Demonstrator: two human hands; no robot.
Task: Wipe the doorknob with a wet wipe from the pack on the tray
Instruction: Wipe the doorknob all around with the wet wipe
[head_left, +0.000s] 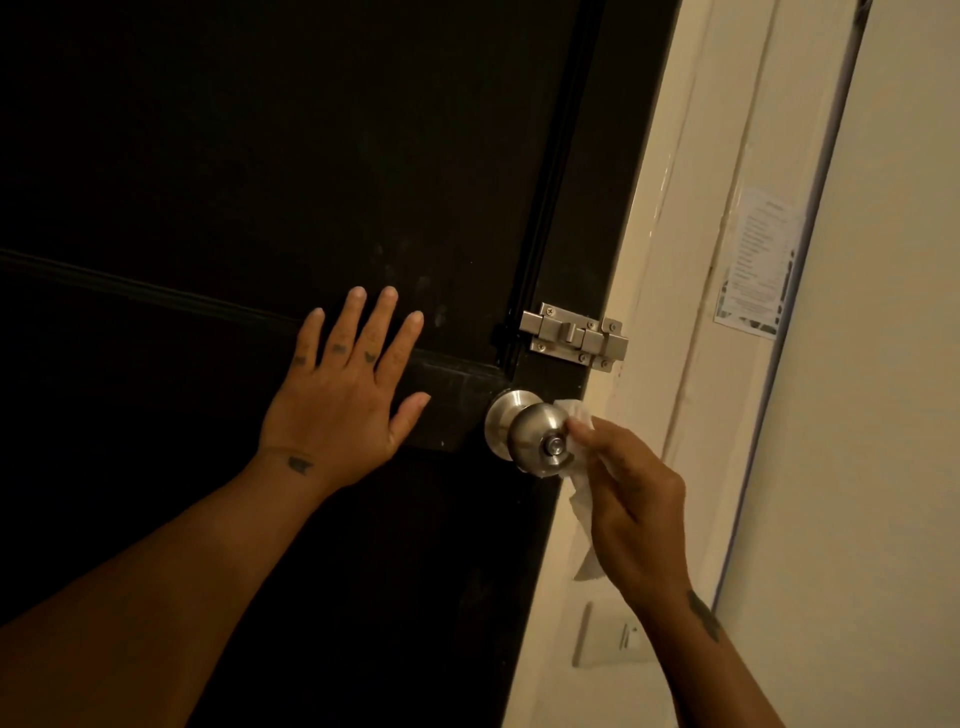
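A round brushed-steel doorknob (530, 431) sticks out from the right edge of a black door (260, 182). My right hand (636, 499) holds a crumpled white wet wipe (579, 415) pressed against the knob's right side; a loose tail of the wipe hangs down below the hand. My left hand (340, 395) lies flat on the door, fingers spread, just left of the knob and holding nothing. The pack and the tray are out of view.
A steel slide bolt (574, 338) sits on the door just above the knob. To the right is a cream door frame (675, 260) and wall with a printed paper notice (758, 265). A white wall switch (610, 636) sits lower down by my right wrist.
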